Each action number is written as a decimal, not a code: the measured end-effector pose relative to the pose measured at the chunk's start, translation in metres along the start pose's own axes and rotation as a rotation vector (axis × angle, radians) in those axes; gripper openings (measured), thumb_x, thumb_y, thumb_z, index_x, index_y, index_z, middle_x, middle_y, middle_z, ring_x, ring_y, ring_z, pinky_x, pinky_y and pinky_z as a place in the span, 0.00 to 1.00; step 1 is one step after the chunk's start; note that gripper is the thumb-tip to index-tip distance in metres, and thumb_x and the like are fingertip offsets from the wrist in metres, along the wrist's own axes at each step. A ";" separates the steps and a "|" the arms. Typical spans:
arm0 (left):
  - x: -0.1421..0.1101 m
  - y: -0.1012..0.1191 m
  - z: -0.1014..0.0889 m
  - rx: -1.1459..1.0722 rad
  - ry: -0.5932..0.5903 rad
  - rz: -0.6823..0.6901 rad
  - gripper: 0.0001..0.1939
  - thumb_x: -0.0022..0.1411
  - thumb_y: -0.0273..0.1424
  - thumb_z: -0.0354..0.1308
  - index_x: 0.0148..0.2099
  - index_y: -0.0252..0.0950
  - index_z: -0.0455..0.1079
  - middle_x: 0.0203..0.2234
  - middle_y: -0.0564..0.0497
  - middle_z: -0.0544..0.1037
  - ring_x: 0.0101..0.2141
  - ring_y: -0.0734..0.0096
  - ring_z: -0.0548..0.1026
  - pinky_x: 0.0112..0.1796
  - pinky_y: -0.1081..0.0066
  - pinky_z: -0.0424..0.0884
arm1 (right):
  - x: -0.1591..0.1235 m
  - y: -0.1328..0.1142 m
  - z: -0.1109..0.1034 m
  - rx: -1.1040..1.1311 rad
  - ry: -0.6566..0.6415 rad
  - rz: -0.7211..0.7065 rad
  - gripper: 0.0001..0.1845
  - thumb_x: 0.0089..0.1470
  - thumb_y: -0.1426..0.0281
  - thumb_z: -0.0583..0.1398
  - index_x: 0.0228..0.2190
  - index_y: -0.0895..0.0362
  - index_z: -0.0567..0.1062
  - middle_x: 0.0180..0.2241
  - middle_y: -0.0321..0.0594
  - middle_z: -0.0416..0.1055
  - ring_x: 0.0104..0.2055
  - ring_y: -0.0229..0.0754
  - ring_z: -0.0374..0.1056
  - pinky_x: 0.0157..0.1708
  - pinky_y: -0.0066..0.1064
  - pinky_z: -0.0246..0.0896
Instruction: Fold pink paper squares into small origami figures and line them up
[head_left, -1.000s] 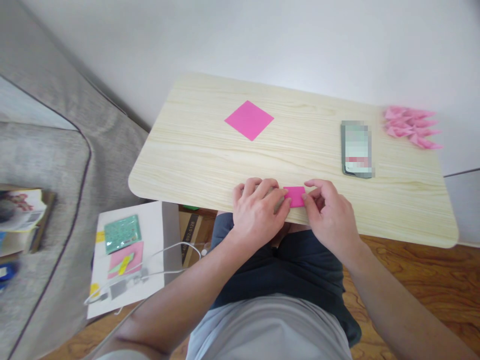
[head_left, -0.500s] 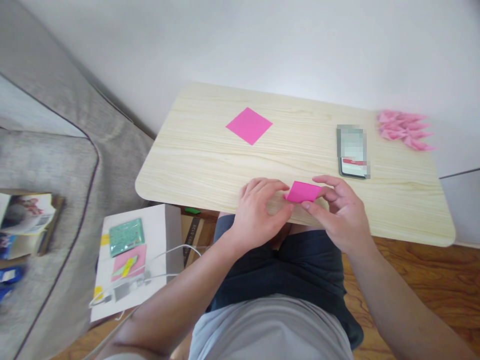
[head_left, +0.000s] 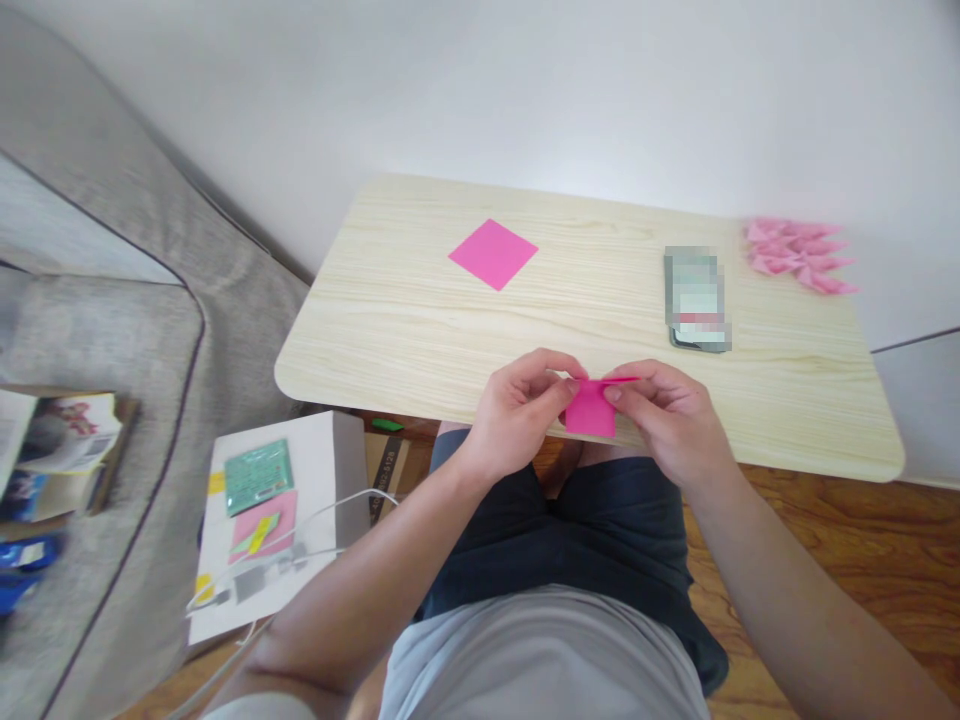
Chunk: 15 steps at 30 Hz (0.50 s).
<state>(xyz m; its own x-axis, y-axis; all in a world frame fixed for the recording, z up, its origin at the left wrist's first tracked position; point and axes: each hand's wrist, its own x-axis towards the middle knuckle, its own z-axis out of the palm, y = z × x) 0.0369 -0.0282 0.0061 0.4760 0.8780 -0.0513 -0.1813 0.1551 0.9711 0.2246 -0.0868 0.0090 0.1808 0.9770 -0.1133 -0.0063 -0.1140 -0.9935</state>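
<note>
Between both hands (head_left: 592, 420), pink paper (head_left: 590, 411)

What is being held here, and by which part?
The pink paper: the left hand pinches its upper left corner, the right hand its upper right.

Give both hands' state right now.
Left hand: closed, pinching the pink paper.
Right hand: closed, pinching the same paper.
</note>
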 end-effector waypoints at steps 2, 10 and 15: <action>0.002 0.002 -0.001 0.022 0.010 0.056 0.06 0.63 0.33 0.64 0.40 0.38 0.78 0.30 0.52 0.80 0.31 0.72 0.75 0.34 0.71 0.70 | 0.003 0.004 -0.003 0.063 0.010 0.019 0.09 0.52 0.62 0.71 0.36 0.50 0.82 0.34 0.36 0.81 0.35 0.43 0.76 0.38 0.37 0.73; 0.005 0.003 -0.003 0.058 0.000 0.067 0.06 0.62 0.29 0.61 0.38 0.38 0.80 0.35 0.52 0.81 0.38 0.70 0.76 0.44 0.69 0.72 | 0.007 0.000 -0.003 0.241 -0.051 0.129 0.06 0.50 0.67 0.69 0.34 0.50 0.84 0.33 0.35 0.81 0.36 0.40 0.76 0.43 0.37 0.75; 0.008 0.003 -0.001 0.115 0.048 0.026 0.07 0.62 0.28 0.59 0.38 0.38 0.80 0.31 0.53 0.79 0.33 0.72 0.73 0.37 0.71 0.70 | 0.008 0.002 -0.003 0.211 -0.048 0.131 0.07 0.52 0.68 0.66 0.34 0.51 0.84 0.33 0.37 0.82 0.36 0.43 0.77 0.44 0.42 0.76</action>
<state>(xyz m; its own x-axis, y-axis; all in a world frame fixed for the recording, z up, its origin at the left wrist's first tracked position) 0.0389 -0.0204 0.0083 0.4300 0.9022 -0.0344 -0.0917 0.0816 0.9924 0.2292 -0.0794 0.0065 0.1181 0.9643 -0.2370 -0.2323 -0.2053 -0.9507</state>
